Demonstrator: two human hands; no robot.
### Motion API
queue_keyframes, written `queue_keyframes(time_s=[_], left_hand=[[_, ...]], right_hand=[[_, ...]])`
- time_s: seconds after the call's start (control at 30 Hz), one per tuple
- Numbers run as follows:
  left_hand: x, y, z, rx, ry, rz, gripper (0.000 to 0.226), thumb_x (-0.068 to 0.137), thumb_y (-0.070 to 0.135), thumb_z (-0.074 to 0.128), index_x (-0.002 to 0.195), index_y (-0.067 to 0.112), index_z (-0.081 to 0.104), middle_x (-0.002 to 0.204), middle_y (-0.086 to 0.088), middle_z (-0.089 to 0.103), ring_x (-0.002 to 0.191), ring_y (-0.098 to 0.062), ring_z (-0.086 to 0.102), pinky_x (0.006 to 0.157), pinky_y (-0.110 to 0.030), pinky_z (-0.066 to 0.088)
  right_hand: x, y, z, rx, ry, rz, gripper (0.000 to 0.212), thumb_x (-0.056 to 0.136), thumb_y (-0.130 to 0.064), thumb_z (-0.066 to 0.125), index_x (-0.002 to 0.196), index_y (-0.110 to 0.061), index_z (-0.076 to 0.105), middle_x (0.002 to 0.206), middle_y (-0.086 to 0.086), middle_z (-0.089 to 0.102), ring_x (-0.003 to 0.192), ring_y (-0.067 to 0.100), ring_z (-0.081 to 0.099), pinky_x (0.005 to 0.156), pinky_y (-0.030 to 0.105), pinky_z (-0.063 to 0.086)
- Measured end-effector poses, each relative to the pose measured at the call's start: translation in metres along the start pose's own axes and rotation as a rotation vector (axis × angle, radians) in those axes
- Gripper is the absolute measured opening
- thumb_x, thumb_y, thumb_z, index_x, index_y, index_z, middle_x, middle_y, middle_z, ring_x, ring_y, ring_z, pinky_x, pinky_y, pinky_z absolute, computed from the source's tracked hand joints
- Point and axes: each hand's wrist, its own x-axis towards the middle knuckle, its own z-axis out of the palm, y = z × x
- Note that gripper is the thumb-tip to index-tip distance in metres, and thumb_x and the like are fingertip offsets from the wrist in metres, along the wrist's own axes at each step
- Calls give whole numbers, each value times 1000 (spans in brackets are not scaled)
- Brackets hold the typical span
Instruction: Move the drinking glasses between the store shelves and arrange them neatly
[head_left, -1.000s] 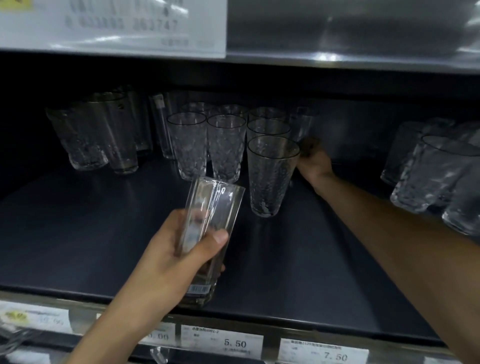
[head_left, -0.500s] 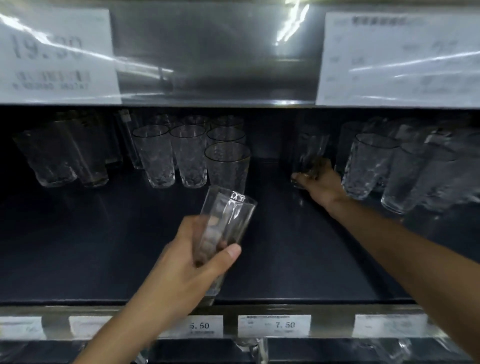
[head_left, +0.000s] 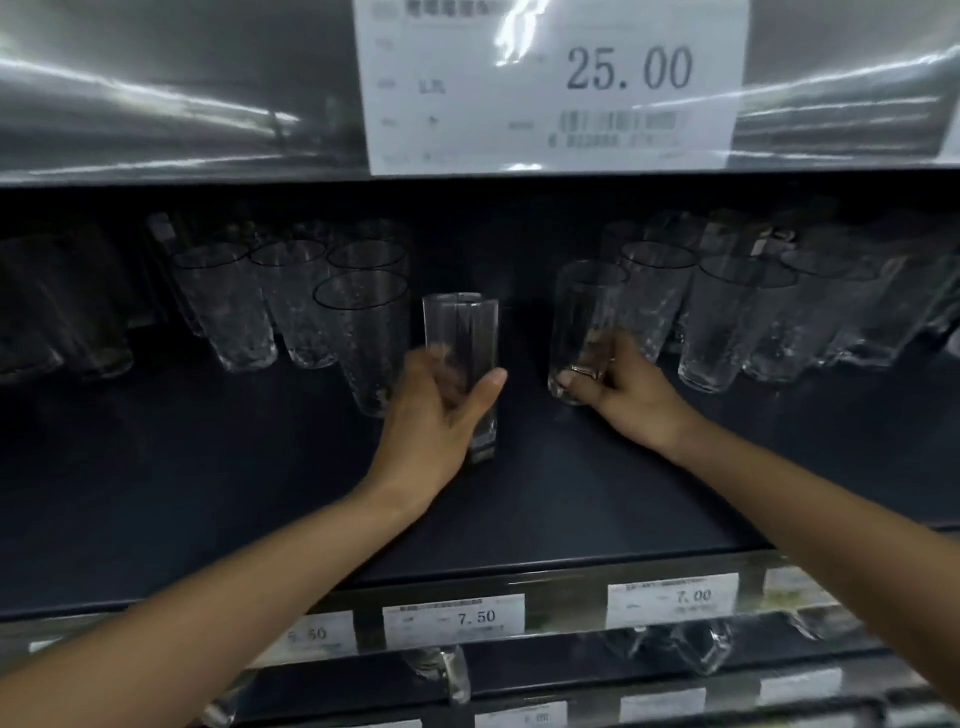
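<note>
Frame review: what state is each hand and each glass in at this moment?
left hand, grips the straight glass around its lower half.
straight glass, upright, empty; whether its base touches the shelf is unclear.
right hand, grips the rounded glass near its base.
rounded glass, mouth up, empty.
left group of textured glasses, standing, mouths up.
right group of textured glasses, standing, mouths up.

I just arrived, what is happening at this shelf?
A person is arranging drinking glasses on a dark store shelf. The left hand holds a tall straight glass upright near the middle of the shelf, its bottom at or just above the surface. The right hand has its grip on the base of a rounded glass, beside the right group of glasses. The left group of glasses stands untouched.
</note>
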Motion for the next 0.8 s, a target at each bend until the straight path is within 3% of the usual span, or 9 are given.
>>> queue_keyframes(time_s=[0.1,0.2,0.33,0.47,0.6,0.7,0.77,0.8], left_hand=[[11,-4,12,17,4,44,51,83,49,70,121,30,41,107,11,58,96,0,58,74,-8,43],[21,-8,23,10,16,57,59,82,45,74,128,23,45,109,13,55,97,5,56,75,-6,42],[39,-12,37,-26,9,55,67,80,41,77,134,17,44,114,8,57,101,1,58,81,-9,44],[65,-15,53,-67,60,35,69,76,38,83,129,19,43,105,16,56,97,2,58,71,-1,43],[97,-22,72,-125,119,-12,71,73,41,85,126,16,46,104,12,61,99,-4,62,76,-12,50],[120,-27,81,-180,130,-55,67,76,37,83,129,18,46,100,15,59,90,5,58,74,-9,49],[135,-30,85,-200,180,-55,66,75,42,83,129,21,51,106,13,58,93,4,57,81,-12,52],[142,-33,88,-195,207,-56,69,72,50,82,129,23,53,116,5,59,101,-3,58,89,-21,54]], right_hand=[[-7,8,-10,22,-43,2,50,90,-40,68,130,-27,39,125,-6,59,115,11,58,100,28,45],[-9,14,-16,33,-74,-2,53,88,-42,69,130,-30,40,121,-9,61,115,10,59,107,36,45],[-9,17,-16,70,-57,-14,51,86,-41,71,127,-33,42,118,-12,60,114,8,60,106,35,46],[-9,18,-15,103,-44,-22,49,86,-38,73,126,-33,45,116,-14,60,114,5,59,103,30,45],[-8,20,-13,125,-22,-32,50,85,-38,74,126,-32,46,116,-14,61,115,2,57,109,33,43],[-7,21,-13,124,-24,-38,48,85,-38,74,124,-35,46,116,-15,61,115,3,57,109,35,43],[-7,22,-13,128,-24,-43,46,85,-39,74,122,-36,47,115,-15,61,117,3,56,110,37,43],[-7,22,-12,134,-25,-45,46,85,-39,74,122,-37,47,115,-16,61,117,3,56,110,38,43]])
